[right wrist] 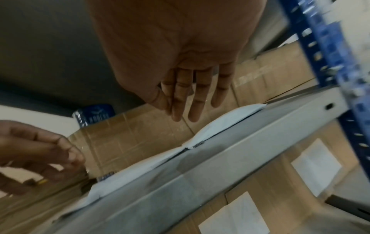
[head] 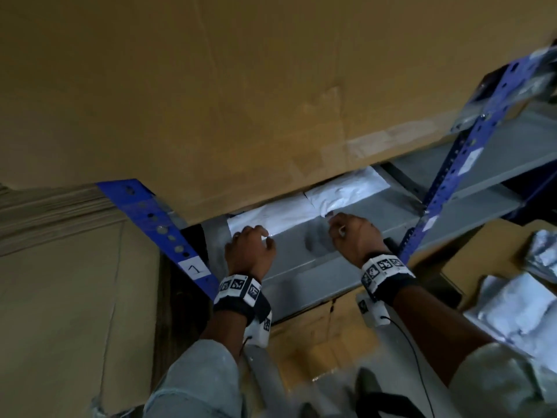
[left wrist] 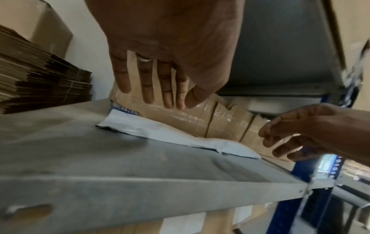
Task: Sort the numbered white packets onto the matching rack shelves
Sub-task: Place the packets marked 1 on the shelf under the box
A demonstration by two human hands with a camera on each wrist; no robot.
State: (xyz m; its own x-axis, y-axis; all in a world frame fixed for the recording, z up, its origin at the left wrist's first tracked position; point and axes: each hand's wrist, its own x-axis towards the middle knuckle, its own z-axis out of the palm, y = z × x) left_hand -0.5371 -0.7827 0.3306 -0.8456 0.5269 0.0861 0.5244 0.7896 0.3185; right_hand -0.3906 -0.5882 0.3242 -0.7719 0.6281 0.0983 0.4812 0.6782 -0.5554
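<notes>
**A stockroom or warehouse storage area**

A blue slotted-steel rack upright (head: 452, 176) carries grey metal shelves (left wrist: 140, 166). Taped cardboard cartons (head: 211, 101) fill the shelves, some with white labels (right wrist: 316, 164). Flattened cardboard (left wrist: 40, 82) is stacked beside the rack, and an upright bears a handwritten number tag (head: 194, 270).

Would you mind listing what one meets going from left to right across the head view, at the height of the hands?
Blue rack post with the label 1 → left hand → right hand → second blue rack post → loose white packets at the right edge.
</notes>
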